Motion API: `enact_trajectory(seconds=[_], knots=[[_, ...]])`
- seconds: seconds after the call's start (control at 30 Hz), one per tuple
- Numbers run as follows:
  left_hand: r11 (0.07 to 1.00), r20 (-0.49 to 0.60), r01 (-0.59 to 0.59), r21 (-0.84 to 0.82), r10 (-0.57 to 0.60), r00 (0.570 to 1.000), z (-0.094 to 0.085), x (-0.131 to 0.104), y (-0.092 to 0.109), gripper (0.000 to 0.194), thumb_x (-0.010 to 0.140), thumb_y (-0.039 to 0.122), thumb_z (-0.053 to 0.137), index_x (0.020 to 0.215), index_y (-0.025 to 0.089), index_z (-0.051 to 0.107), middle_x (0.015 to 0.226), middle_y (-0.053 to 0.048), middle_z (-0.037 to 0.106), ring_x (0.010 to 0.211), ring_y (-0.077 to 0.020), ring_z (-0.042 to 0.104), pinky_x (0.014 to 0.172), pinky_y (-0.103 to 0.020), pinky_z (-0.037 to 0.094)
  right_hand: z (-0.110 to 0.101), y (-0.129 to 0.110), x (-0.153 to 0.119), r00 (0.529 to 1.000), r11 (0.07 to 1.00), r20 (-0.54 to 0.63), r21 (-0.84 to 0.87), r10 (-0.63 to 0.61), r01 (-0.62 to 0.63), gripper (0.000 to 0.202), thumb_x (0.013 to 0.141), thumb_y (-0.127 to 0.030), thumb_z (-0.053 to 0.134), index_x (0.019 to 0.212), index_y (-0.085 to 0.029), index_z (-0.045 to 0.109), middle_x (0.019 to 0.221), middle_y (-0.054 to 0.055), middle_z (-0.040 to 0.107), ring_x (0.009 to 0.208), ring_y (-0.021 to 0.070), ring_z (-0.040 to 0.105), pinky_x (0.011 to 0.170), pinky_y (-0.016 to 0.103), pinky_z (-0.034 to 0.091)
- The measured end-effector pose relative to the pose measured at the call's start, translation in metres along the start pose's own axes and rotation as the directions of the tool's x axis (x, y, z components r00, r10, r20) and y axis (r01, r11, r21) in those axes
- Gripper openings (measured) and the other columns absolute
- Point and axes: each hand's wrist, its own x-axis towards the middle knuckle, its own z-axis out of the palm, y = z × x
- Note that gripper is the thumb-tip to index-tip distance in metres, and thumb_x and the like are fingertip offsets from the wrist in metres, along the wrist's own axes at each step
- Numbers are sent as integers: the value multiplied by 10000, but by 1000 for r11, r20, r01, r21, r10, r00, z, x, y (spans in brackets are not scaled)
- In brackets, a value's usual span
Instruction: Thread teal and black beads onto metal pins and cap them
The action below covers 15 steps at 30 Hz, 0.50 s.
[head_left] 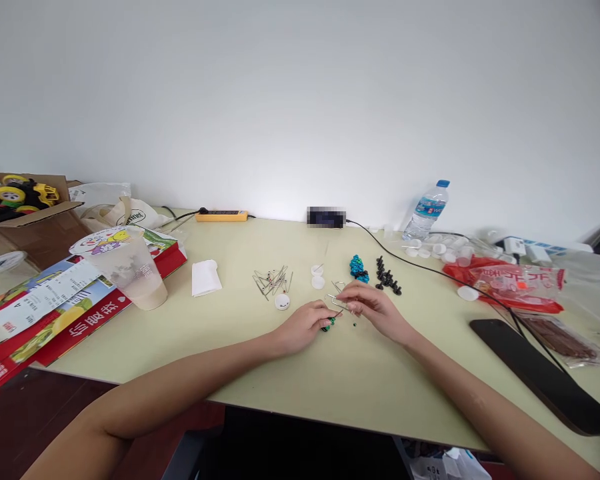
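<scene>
My left hand (303,327) is closed in a pinch just above the table; a thin dark tip shows at its fingertips, too small to name. Under and beside those fingers lie shiny green beads (332,321). My right hand (375,312) faces it from the right, its fingers closed on a bent silver metal wire (336,301) with a hooked end. Below the right fingers rests one loose green bead (355,325). Beyond the hands stand small white round caps (318,283), a blue bead cluster (358,268) and several black knobbed pieces (387,278).
Headed metal pins (274,281) lie left of the caps, near a white disc (282,302). A cup (140,273) and red box (97,313) occupy the left. Rightward are a water bottle (427,210), a cable (410,257), red plastic packaging (510,283) and a long black object (540,373).
</scene>
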Motion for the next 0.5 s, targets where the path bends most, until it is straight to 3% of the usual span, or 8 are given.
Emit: enact_trajectory(seconds=[0.13, 0.27, 0.37, 0.5], knots=[[997, 28, 3, -76, 0, 1000, 1, 2, -4, 295, 866, 193, 402, 1037, 255, 636, 969, -54, 580, 897, -181, 537, 801, -281, 427, 6, -2, -2, 997, 983, 37, 168, 63, -68, 167, 840, -325, 560, 895, -175, 608, 841, 49, 579, 691, 134, 552, 598, 277, 482], [998, -16, -39, -55, 38, 999, -4, 5, 1, 230, 850, 243, 473, 1010, 237, 639, 953, -55, 590, 869, -177, 543, 777, -279, 431, 9, 1, -3, 993, 967, -32, 231, 117, -107, 151, 826, -307, 584, 826, -157, 606, 717, 21, 598, 605, 112, 535, 566, 256, 473], [998, -235, -57, -3, 55, 970, -14, 15, 3, 261, 837, 298, 515, 1078, 238, 597, 1005, -63, 565, 883, -175, 535, 788, -289, 426, 9, 6, -3, 985, 979, -116, 179, 124, -102, 164, 838, -318, 566, 798, -167, 614, 642, -1, 577, 520, 99, 509, 509, 243, 465], [1000, -574, -20, 0, 16, 818, -34, 48, -12, 338, 821, 271, 539, 1154, 226, 507, 1121, -75, 520, 1033, -178, 495, 872, -311, 393, 9, 8, -4, 983, 999, -183, -50, -8, -2, 189, 870, -326, 510, 834, -189, 635, 692, 22, 603, 532, 121, 550, 522, 270, 496]])
